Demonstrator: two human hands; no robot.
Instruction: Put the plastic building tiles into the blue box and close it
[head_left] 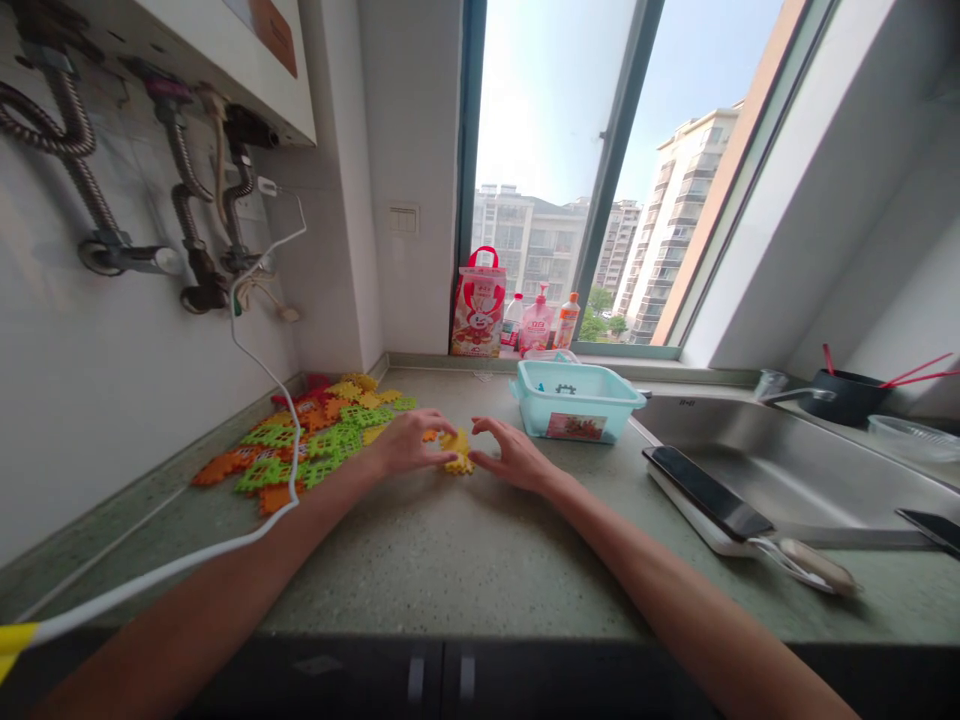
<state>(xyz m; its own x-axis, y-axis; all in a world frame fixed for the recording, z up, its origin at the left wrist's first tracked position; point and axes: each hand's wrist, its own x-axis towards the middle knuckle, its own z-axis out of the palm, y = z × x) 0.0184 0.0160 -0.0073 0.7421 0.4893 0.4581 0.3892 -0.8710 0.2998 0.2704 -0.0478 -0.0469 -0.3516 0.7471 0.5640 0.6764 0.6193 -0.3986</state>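
Note:
A yellow gear-shaped plastic piece [457, 452] lies on the counter between my two hands. My left hand [411, 442] is at its left side, thumb and fingers curved and apart, with the fingertips close to it. To its right is my right hand [514, 455], also with thumb and index finger apart and facing the piece. Whether any fingertip touches it, I cannot tell. Beyond my left hand, a spread heap of orange, green, yellow and red interlocking plastic pieces [330, 440] rests against the wall. A small orange piece [430, 436] shows beside my left fingers.
A light blue plastic basket [577, 395] with a few pieces inside stands behind my right hand. Right of it are a sink [810, 470] and a black phone [705, 490] on a white object. A white cable [247, 535] crosses above my left forearm. Bottles [537, 325] line the windowsill.

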